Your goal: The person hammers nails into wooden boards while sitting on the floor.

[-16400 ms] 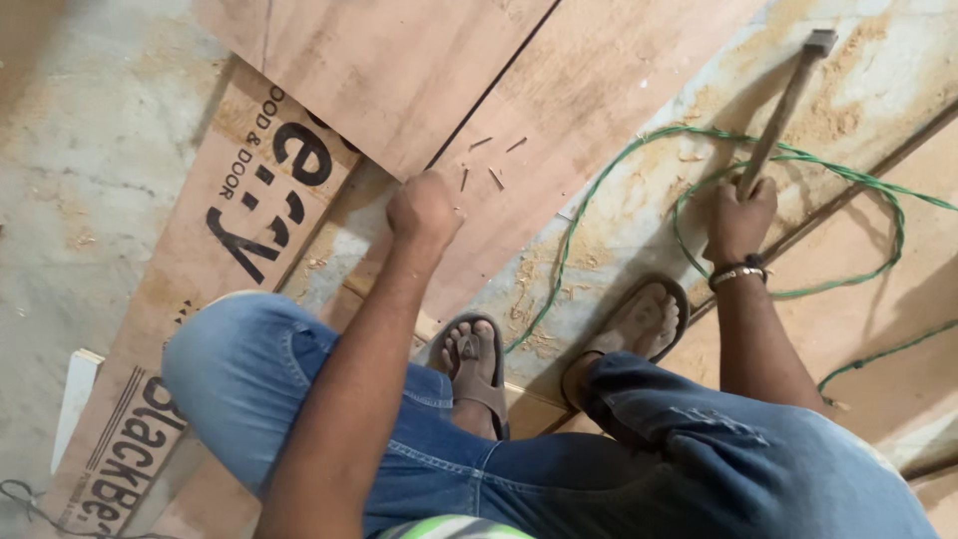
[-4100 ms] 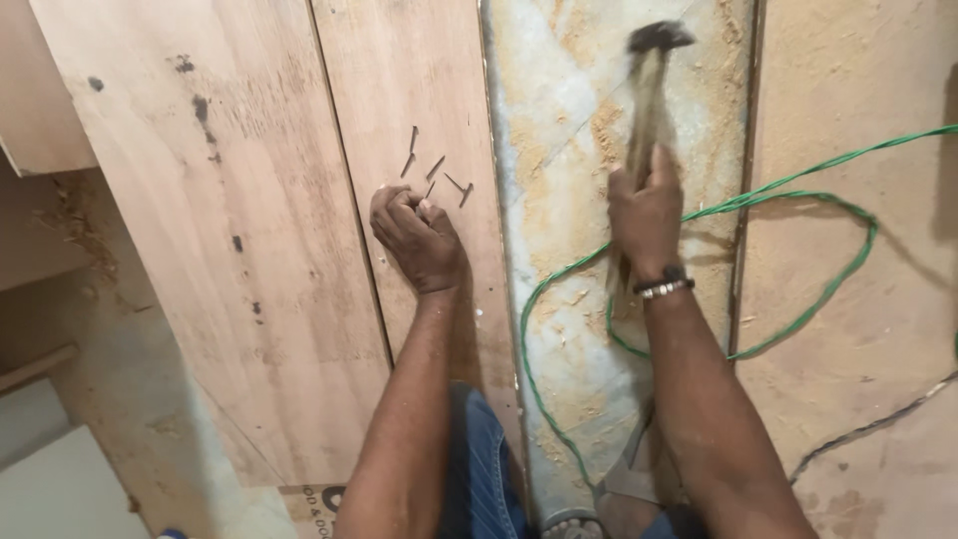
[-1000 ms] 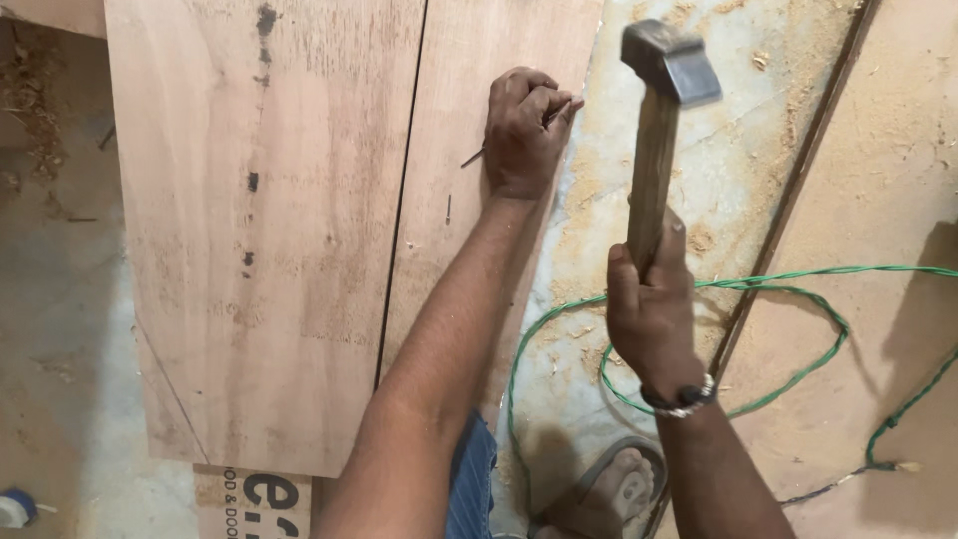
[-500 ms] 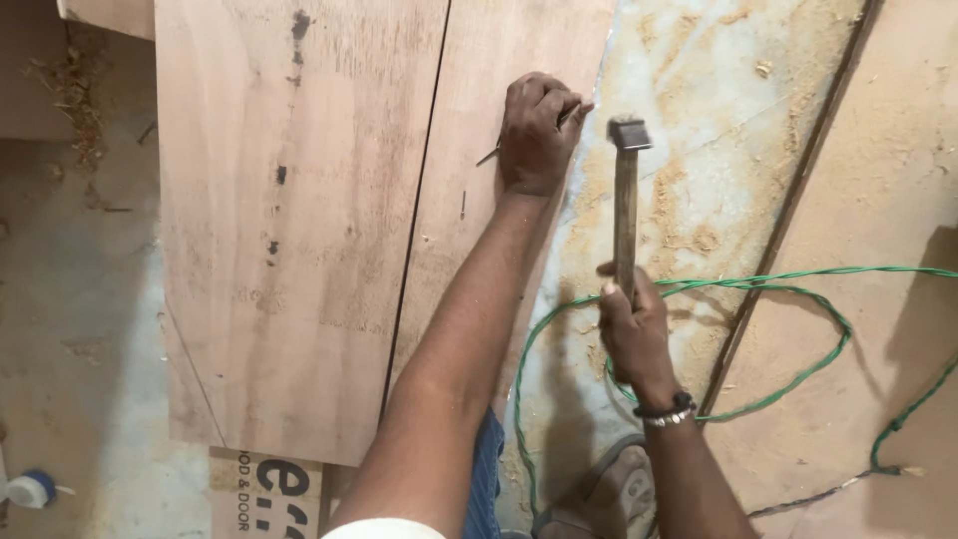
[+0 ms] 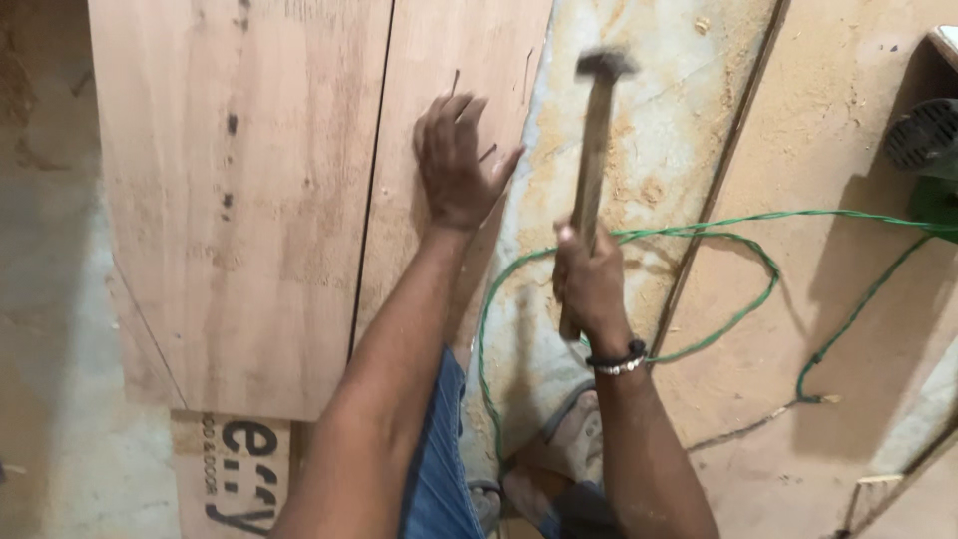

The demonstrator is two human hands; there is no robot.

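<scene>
Two hands busy: my left hand [image 5: 454, 165] lies spread, gripping nothing, on the pale brown plywood board [image 5: 299, 200] beside thin dark nails [image 5: 486, 153]; my right hand [image 5: 589, 284] clenches the raised wooden-handled hammer [image 5: 594, 150]. A crooked swing could hit my fingers.

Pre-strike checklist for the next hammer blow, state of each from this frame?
1. Right hand grip on the wooden-handled steel hammer: ok, fist closed round the handle's lower end.
2. Hammer raised: ok, head blurred.
3. Left hand steadying the light brown plywood strip: ok, palm flat, fingers spread.
4. Thin dark nail upright: cannot tell, too small.
5. Fingers clear of nail: not ok, fingertips close beside it.
6. Twisted green cable clear: ok, on the floor.
</scene>
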